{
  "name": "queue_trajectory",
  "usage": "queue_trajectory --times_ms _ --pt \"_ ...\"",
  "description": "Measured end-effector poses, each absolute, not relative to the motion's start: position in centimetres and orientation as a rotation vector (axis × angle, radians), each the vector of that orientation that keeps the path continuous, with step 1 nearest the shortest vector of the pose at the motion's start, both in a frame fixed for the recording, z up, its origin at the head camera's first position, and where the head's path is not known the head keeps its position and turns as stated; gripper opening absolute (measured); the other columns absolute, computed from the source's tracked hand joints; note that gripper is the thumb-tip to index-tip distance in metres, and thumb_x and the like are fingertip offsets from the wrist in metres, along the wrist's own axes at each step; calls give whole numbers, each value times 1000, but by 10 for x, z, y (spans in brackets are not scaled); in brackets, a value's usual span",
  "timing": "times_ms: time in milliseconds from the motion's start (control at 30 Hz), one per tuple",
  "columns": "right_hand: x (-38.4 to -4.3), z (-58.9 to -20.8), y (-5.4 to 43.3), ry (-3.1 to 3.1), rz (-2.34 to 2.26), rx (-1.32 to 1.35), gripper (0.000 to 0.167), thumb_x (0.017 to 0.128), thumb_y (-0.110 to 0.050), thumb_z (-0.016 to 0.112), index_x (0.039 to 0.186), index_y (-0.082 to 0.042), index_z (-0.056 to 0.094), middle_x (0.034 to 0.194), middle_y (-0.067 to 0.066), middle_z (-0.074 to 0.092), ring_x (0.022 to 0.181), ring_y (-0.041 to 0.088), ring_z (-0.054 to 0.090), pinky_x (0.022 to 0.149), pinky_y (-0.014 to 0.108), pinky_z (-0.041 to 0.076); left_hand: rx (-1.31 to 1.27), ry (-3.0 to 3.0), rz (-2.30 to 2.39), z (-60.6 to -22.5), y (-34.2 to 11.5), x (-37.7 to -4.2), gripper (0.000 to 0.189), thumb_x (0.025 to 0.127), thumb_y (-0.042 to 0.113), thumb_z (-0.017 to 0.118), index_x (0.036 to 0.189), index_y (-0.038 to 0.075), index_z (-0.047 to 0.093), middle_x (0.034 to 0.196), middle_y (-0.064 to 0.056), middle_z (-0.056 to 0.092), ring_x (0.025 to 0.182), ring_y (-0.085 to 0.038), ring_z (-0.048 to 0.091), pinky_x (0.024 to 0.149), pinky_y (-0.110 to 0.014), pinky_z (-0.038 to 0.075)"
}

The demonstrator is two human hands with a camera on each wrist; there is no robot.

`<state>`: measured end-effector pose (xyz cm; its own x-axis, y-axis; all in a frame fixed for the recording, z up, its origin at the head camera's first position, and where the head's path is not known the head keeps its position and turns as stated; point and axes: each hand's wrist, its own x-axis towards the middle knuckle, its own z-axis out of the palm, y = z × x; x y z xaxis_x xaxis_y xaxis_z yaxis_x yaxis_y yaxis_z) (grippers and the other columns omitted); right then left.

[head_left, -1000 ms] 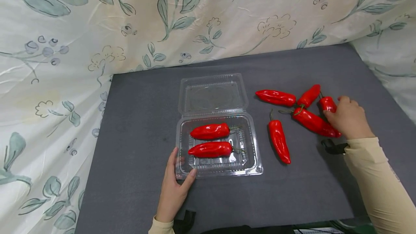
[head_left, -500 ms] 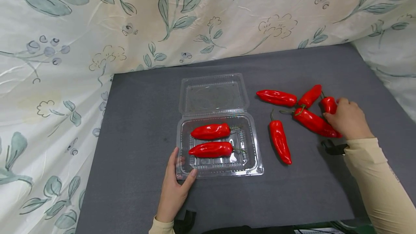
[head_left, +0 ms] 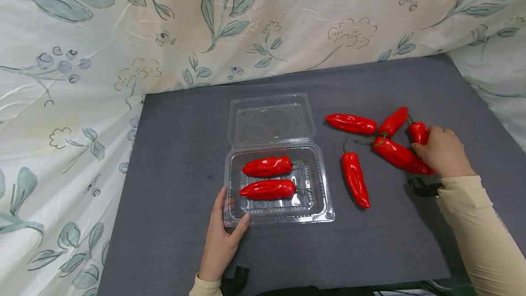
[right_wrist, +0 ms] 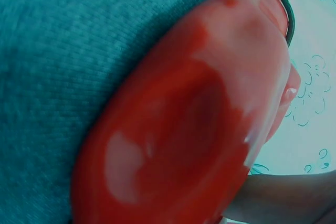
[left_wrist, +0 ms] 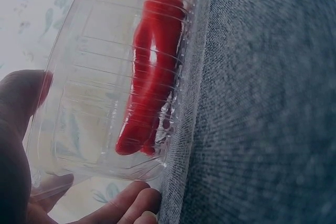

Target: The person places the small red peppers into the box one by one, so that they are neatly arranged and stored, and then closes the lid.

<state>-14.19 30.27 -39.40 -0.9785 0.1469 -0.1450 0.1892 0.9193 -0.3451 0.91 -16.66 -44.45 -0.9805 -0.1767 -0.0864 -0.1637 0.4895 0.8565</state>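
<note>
Clasping, likely for steadiness, a clear hinged plastic box (head_left: 279,218) holding two long red peppers (head_left: 268,189), left hand (head_left: 220,243) fingers wide; right hand (head_left: 444,152) fingers gripping a separate glossy red pepper (head_left: 418,132), grey bench (head_left: 181,159).

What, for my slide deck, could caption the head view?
Left fingers touch a clear box holding two red peppers; right fingers grip another pepper.
</note>
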Motion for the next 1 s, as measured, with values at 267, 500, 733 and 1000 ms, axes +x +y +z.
queue_trajectory --times_ms 267,500,733,1000 --pt "-142 -394 301 2952 -563 288 52 87 -13 60 113 26 38 97 41 42 87 51 41 69 59 40 289 -2694 -1550 -445 -167 8 83 84 36 73 150 33 23 129 -6 53 115 -22 51 95 -55 39" --pt "-143 -394 302 2940 -572 289 52 87 -13 61 112 26 37 97 41 40 87 52 40 68 60 40 304 -2692 -1571 -445 -167 9 84 83 37 73 150 34 23 131 -6 52 117 -24 50 98 -58 36" --pt "-146 -392 305 2944 -563 290 56 87 -14 60 119 25 35 104 43 38 93 54 38 76 64 38 328 -2684 -1596 -444 -166 9 85 82 38 75 149 36 24 130 -4 52 117 -21 50 99 -55 37" --pt "-147 -386 307 2948 -585 308 58 87 -14 61 122 24 34 106 42 37 95 54 36 76 65 38 331 -2684 -1609 -444 -167 7 85 82 39 75 149 37 23 132 -6 52 121 -23 49 101 -58 35"
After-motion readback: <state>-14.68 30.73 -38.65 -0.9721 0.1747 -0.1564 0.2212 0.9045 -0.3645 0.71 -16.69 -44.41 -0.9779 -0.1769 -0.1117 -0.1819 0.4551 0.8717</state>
